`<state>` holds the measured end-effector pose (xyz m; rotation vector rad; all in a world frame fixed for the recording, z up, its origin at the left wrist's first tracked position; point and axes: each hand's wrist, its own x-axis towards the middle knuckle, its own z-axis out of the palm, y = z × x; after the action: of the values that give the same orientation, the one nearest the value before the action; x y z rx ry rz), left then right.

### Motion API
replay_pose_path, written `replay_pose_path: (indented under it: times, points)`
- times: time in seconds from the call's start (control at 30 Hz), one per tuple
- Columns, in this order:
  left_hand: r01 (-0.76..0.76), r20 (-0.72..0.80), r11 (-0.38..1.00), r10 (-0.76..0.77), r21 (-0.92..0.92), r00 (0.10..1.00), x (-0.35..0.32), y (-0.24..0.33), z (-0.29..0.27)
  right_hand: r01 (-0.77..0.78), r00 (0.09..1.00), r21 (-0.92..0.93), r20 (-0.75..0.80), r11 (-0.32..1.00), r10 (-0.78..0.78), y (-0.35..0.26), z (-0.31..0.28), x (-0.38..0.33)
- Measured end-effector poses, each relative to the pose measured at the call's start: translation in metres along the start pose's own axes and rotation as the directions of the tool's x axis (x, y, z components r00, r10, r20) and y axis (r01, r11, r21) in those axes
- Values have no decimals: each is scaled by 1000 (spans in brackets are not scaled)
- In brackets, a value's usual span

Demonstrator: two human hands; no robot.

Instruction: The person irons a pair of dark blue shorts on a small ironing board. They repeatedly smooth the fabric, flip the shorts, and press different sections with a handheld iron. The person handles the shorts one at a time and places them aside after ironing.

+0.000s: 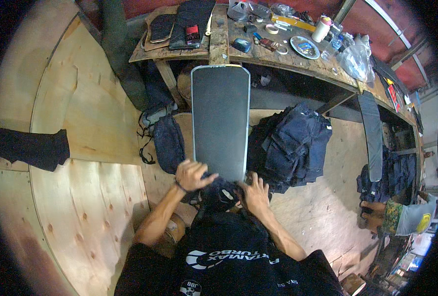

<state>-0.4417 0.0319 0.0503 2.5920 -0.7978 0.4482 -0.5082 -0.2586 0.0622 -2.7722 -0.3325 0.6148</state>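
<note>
A long dark board (221, 116) with pale edges juts toward me from the worktable. At its near end a dark garment (220, 191) with a small white label is bunched against my body. My left hand (194, 175), a dark band at the wrist, grips the garment's left side with curled fingers near the board's corner. On the opposite side, my right hand (255, 192) pinches the garment's edge, its thumb toward the board. Part of the cloth is hidden by my hands and shirt.
A pile of folded dark garments (297, 148) lies right of the board; a dark bag (169, 143) is at its left. The wooden worktable (273, 56) carries a phone (192, 33), a plate (304, 47) and bottles. Another person's camouflage sleeve (392, 217) shows at right, near a second narrow board (371, 133).
</note>
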Motion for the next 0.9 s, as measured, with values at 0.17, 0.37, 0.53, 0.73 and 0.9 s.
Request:
replay_pose_path:
  times: [0.17, 0.37, 0.53, 0.73, 0.9]
  points:
    - [0, -96, 999, 4, 34, 995, 40, -3, 25, -41, 998, 36, 55, 999, 39, 12, -25, 33]
    - [93, -42, 990, -89, 106, 995, 29, -7, 35, -66, 961, -56, -272, 996, 48, 13, -38, 69]
    - [123, 30, 976, -130, 182, 991, 70, -77, 21, -85, 898, 20, -432, 996, 86, -18, -22, 82]
    - [290, 34, 954, -288, -79, 957, 40, 31, 28, -52, 827, 598, -423, 800, 370, 10, 36, 58]
    - [334, 388, 921, -388, 200, 836, 57, 32, 42, -20, 803, 606, -464, 795, 374, 33, 16, 161]
